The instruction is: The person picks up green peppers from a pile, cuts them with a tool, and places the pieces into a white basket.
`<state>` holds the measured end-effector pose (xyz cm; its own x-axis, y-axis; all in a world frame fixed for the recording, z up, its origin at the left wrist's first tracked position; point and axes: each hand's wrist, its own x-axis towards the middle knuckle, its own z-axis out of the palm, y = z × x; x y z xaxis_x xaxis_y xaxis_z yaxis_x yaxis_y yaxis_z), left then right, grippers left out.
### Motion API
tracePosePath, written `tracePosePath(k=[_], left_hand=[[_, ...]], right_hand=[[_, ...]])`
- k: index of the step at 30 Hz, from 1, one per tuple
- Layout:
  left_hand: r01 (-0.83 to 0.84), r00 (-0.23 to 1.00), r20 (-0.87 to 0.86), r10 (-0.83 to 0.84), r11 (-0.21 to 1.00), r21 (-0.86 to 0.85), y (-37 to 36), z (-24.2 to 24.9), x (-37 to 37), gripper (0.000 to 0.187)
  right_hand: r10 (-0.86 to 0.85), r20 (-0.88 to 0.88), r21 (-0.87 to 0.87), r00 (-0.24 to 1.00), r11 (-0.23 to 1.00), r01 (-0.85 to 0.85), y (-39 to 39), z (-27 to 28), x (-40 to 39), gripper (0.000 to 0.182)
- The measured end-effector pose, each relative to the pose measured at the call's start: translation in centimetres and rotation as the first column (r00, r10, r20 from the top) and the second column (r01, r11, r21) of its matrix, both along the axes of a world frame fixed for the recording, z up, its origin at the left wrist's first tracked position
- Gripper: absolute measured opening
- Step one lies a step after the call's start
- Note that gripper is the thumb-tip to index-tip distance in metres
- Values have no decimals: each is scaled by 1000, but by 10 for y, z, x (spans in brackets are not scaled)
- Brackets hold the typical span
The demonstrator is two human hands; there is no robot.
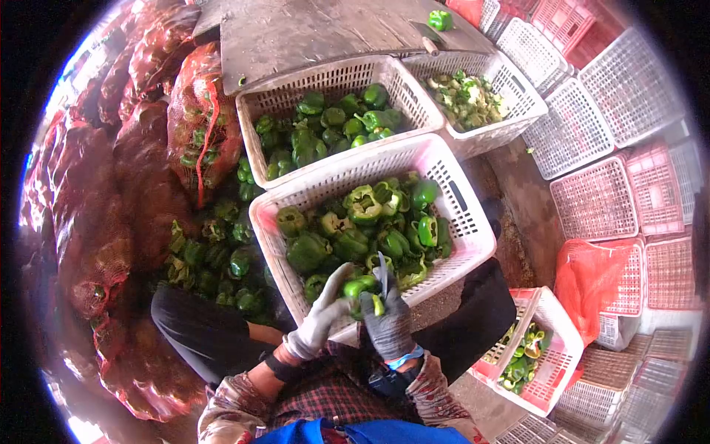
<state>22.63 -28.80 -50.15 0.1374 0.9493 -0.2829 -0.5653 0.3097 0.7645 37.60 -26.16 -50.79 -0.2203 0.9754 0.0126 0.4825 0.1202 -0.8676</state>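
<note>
My left hand (323,312), in a white glove, is closed around a green bell pepper (360,286) over the near edge of the front crate. My right hand (387,323), in a grey glove, grips a small knife (382,271) with its blade pointing up beside the pepper. A pale green stem (378,305) shows against the grey glove. Just beyond both hands, the white front crate (464,260) holds cut and hollowed green peppers (347,244). The knife's handle is hidden in my right hand.
Behind stand a crate of whole peppers (248,133) and a crate of pepper scraps (529,111). A cleaver (427,37) and one pepper (440,20) lie on a wooden board (318,29). Red mesh sacks (148,177) fill the left; stacked crates (592,200) line the right.
</note>
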Motion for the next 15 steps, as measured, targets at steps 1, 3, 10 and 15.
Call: tracePosePath(k=[1,3,10,15], left_hand=[[-32,999,-5,32,999,-35,1,2,6,59],[-102,995,-19,101,990,-102,6,4,16,56],[1,998,60,5,994,-111,8,-17,13,43],[26,863,451,226,873,-487,5,-54,15,49]], right_hand=[[1,16,61,1000,998,-2,-3,5,-5,59],[30,129,-63,991,998,-22,-5,24,-15,62],[229,-99,30,968,973,-228,10,5,1,57],[482,-17,-291,876,836,-466,41,17,23,48]])
